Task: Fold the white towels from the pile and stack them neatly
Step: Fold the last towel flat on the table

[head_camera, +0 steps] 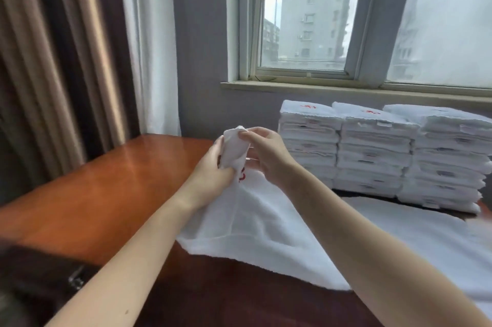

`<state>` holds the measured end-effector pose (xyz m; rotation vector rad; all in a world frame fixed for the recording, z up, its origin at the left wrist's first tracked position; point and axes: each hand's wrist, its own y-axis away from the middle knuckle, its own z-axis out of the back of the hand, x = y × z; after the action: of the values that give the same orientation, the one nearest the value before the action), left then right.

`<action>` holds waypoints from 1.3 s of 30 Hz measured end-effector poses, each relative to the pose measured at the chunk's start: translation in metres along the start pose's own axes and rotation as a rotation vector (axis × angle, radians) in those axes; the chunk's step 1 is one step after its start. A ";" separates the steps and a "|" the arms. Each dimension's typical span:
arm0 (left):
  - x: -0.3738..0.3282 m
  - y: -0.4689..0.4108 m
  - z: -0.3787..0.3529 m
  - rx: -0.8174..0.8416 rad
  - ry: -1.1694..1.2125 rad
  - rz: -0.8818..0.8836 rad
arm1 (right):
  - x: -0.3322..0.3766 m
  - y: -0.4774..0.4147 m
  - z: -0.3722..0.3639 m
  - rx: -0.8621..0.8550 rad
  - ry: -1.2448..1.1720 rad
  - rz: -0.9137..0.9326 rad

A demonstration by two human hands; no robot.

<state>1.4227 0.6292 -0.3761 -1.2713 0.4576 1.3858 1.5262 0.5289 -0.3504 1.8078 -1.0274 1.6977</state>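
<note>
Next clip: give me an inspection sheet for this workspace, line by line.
Surface: glossy wooden table, partly covered by white cloth.
Job's things: towel held up by one bunched corner, the rest draped on the table; three stacks of folded towels side by side at the far right.
Clutter: dark bag-like item at the near left edge, blurred.
Grips: left hand holds the bunched corner; right hand pinches its top.
Cables: nothing seen.
Surroundings: window onto buildings, curtains at left, grey wall.
</note>
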 end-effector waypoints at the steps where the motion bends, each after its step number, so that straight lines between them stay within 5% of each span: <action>1: 0.008 0.004 0.016 -0.005 -0.026 0.033 | -0.009 -0.004 -0.017 0.025 -0.016 -0.018; 8: 0.071 0.056 0.089 -0.011 -0.295 0.325 | -0.094 -0.016 -0.105 0.144 -0.068 -0.270; 13: 0.107 0.076 0.101 -0.010 -0.770 0.624 | -0.133 -0.007 -0.119 0.248 0.054 -0.385; 20: 0.105 0.055 0.066 -0.338 -0.838 0.280 | -0.118 0.002 -0.044 0.059 0.371 -0.092; 29: 0.108 0.017 -0.067 0.153 -0.788 0.044 | -0.109 0.058 0.111 -0.127 1.025 -0.019; 39: 0.110 0.005 -0.140 0.394 -0.977 0.142 | -0.111 0.106 0.219 -0.085 1.423 -0.081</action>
<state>1.5016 0.5601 -0.5201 -0.1634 0.1161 1.7373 1.5888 0.3210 -0.5059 0.2429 -0.3278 2.1404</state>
